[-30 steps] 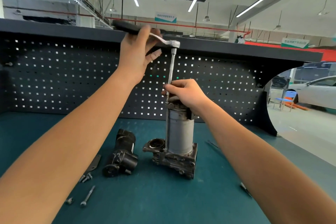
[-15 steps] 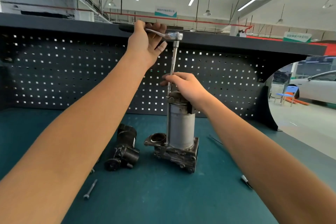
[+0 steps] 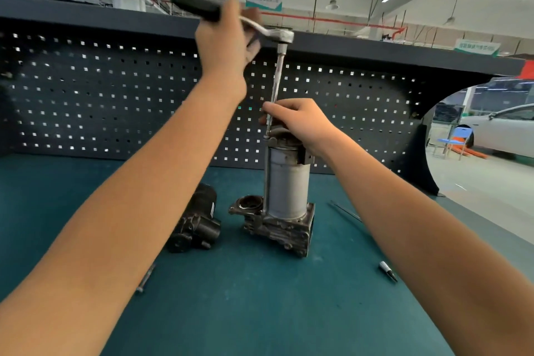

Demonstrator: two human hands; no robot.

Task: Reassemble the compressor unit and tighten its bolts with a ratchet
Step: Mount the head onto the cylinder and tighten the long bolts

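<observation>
On the teal bench mat (image 3: 260, 312), the compressor unit (image 3: 284, 182) stands upright, cylinder seated on its base. I'd judge tightening is midway: a loose bolt (image 3: 145, 277) lies on the mat and the black motor (image 3: 196, 222) sits apart to the left, unfitted. The left hand (image 3: 228, 46) is raised, wrapped round the ratchet (image 3: 231, 19) handle. The right hand (image 3: 300, 124) pinches the long extension (image 3: 276, 81) and steadies the cap.

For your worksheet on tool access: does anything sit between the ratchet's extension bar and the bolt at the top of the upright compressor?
Nothing visible does. The extension bar runs from the ratchet straight down to the compressor top. The right hand steadies the bar beside it; the left hand grips the handle.
</observation>
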